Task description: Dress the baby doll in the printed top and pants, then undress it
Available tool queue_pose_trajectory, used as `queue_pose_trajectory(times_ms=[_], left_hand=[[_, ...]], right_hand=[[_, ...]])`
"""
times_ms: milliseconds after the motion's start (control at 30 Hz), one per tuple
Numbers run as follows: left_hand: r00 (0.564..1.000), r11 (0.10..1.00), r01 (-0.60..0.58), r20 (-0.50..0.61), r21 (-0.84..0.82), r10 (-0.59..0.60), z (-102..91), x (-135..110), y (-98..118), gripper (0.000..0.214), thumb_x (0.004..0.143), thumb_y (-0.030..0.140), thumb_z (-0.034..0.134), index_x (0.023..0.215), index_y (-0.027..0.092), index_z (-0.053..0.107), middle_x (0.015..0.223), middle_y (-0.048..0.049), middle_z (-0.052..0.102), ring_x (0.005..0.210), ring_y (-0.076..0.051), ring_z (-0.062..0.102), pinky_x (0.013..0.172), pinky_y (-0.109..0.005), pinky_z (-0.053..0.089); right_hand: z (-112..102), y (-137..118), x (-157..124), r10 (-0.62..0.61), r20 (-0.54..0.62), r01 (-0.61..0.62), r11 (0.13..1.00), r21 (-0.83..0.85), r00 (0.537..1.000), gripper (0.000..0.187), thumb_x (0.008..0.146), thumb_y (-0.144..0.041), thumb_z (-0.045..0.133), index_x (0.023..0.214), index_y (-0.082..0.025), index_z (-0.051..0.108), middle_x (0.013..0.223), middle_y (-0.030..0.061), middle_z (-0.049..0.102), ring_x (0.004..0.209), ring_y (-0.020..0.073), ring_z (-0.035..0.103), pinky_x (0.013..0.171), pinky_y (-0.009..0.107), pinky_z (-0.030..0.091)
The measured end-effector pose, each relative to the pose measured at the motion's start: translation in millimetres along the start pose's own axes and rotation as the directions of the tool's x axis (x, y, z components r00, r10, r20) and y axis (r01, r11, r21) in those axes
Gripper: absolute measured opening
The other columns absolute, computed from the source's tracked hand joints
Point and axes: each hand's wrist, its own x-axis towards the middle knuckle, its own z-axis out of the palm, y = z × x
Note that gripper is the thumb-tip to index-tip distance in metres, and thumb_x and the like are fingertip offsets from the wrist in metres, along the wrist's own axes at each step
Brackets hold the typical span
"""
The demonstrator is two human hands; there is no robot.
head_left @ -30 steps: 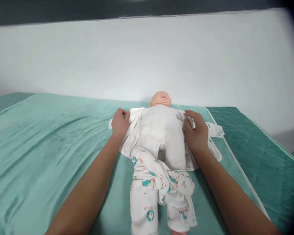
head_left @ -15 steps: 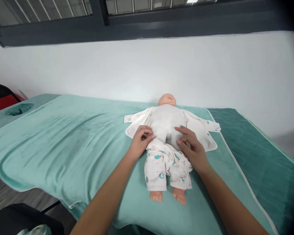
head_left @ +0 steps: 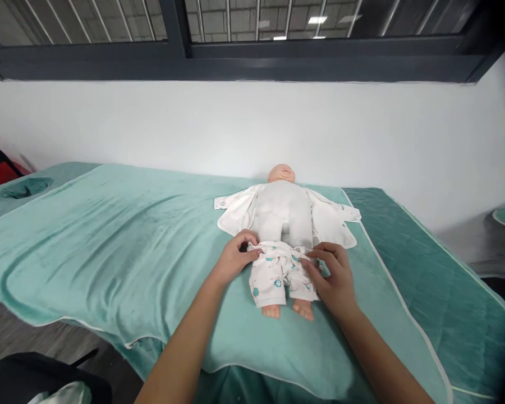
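Note:
A baby doll [head_left: 281, 173] lies on its back with its head toward the wall. An unfastened white jacket [head_left: 333, 221] is on its arms and spread out at both sides. The white body and upper legs are bare. Patterned white pants [head_left: 270, 280] cover the lower legs, and both feet stick out of the cuffs. My left hand [head_left: 237, 257] pinches the waistband at its left side. My right hand [head_left: 330, 275] has thumb and fingers closed on the waistband's right side.
A light green blanket [head_left: 101, 247] lies under the doll, over a darker green bed cover [head_left: 429, 280]. Behind are a white wall [head_left: 151, 123] and a dark window frame [head_left: 252, 64]. A black chair [head_left: 37, 373] stands at the lower left.
The waistband has come down the legs toward the feet, baring more of the thighs. My right hand has moved down from the doll's hip and closed on the pants. The view has shifted.

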Motion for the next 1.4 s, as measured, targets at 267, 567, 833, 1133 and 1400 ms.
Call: queue_pose_trajectory(times_ms=[267,567,833,1133,1400], left_hand=[[0.995,0.996,0.094,-0.019,-0.010,-0.094,1.6,-1,7,0.036,0.087,0.043,0.063,0.068,0.015,0.051,0.073,0.0024,0.044,0.070,-0.010,0.038,0.064,-0.024,0.030],[0.974,0.976,0.216,0.060,0.008,-0.217,-1.6,3,6,0.027,0.084,0.041,0.066,0.085,0.015,0.068,0.076,0.0005,0.055,0.069,-0.010,0.043,0.063,-0.024,0.031],[0.958,0.977,0.204,0.219,-0.056,-0.187,-10.7,1,6,0.024,0.077,0.036,0.075,0.091,0.016,0.071,0.087,-0.0009,0.055,0.073,-0.011,0.046,0.065,-0.024,0.033],[0.955,0.965,0.252,0.182,-0.070,-0.236,-5.7,-1,8,0.029,0.075,0.033,0.076,0.081,0.017,0.053,0.073,0.0047,0.043,0.065,-0.008,0.038,0.059,-0.022,0.030],[0.956,0.984,0.179,0.234,0.019,-0.178,-5.8,-1,11,0.019,0.074,0.027,0.076,0.080,0.017,0.061,0.085,0.0009,0.047,0.073,-0.011,0.042,0.067,-0.024,0.035]], right_hand=[[0,2,-3,0.012,0.032,-0.014,0.999,0.036,0.999,0.016,0.084,-0.020,0.073,0.097,-0.023,0.063,0.095,0.0044,0.055,0.085,0.0182,0.057,0.073,0.035,0.049],[-2,2,-1,0.007,0.075,-0.011,0.999,0.046,0.997,0.014,0.086,-0.019,0.071,0.087,-0.022,0.057,0.085,0.0026,0.057,0.081,0.0182,0.052,0.071,0.035,0.044],[-6,4,2,0.036,0.215,-0.077,0.979,0.188,0.976,0.011,0.091,-0.023,0.065,0.085,-0.022,0.055,0.088,0.0031,0.057,0.085,0.0190,0.052,0.075,0.035,0.042],[-4,7,-3,0.200,0.123,-0.219,0.962,0.165,0.972,0.025,0.098,-0.025,0.052,0.073,-0.022,0.053,0.071,0.0001,0.051,0.071,0.0163,0.047,0.067,0.032,0.037],[-9,6,3,0.069,0.223,-0.112,0.976,0.187,0.972,0.013,0.092,-0.031,0.062,0.082,-0.023,0.058,0.084,0.0044,0.060,0.083,0.0205,0.055,0.075,0.037,0.046]])
